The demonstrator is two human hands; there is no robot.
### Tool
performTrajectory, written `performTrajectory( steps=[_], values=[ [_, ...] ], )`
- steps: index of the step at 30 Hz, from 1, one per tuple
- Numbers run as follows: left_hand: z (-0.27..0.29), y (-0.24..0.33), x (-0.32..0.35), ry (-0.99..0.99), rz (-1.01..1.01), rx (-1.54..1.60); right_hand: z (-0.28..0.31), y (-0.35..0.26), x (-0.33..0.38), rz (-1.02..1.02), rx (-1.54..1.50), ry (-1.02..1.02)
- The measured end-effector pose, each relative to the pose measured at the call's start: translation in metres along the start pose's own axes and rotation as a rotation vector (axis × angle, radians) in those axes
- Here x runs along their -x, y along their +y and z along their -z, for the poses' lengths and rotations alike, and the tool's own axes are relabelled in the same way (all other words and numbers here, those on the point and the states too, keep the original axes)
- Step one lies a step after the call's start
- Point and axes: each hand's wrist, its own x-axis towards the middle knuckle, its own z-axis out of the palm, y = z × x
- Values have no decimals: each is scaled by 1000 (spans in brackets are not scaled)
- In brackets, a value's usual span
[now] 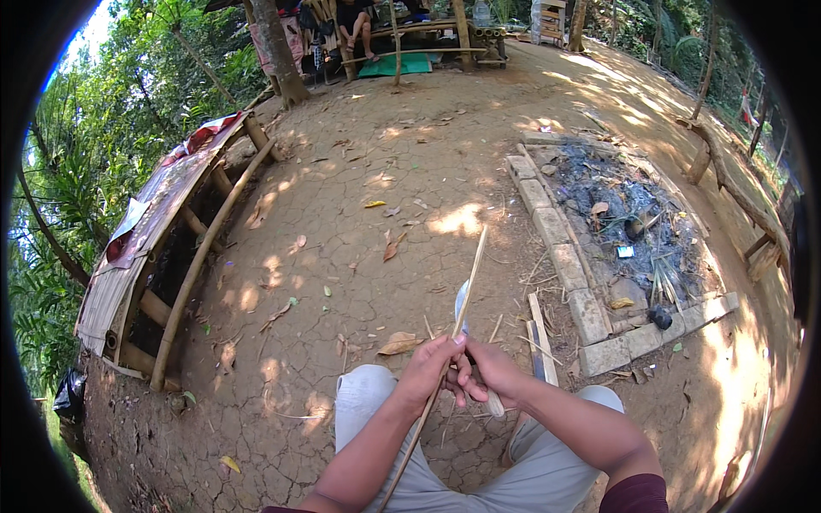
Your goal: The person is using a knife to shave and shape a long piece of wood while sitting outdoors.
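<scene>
My left hand (427, 371) is closed around a long thin strip of wood or bamboo (477, 261). The strip slants from between my knees up past my fingers, its paler, split-looking end pointing away from me. Closed on a knife is my right hand (503, 374), pressed close against the left. The knife's blade (461, 301) rises beside the strip, and its light wooden handle end (495, 403) pokes out below my palm. My fingers hide where blade and strip meet. Both hands are held above the ground between my bent knees.
Right of me lies a brick-edged fire pit (569, 265) with ash and rubbish. Split pieces of wood (542, 342) lie by my right knee. At left stands a low bamboo bench (192, 256). Far off, a person (355, 24) sits in a shelter. Dry leaves dot the cracked earth.
</scene>
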Motion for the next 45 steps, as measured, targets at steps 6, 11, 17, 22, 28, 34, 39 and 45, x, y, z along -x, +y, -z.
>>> performTrajectory(
  steps=[6,11,17,22,28,34,39,45],
  values=[
    [2,5,3,59,-51,10,12,-15,-2,-96,197,-5],
    [2,12,6,48,-57,-33,33,-41,-6,8,-78,259],
    [4,12,5,106,-79,-99,33,-43,4,726,851,456],
    [0,12,6,75,-61,48,26,-35,16,599,1289,399],
    [1,3,5,155,-129,-51,20,-18,9,713,1378,337],
    [4,-2,6,146,-143,-223,20,-18,1,685,1474,334],
    [1,-4,8,219,-147,-229,28,-15,-14,832,1647,457],
    [-3,2,2,238,-71,-173,30,-30,-21,682,1664,699]
  ],
)
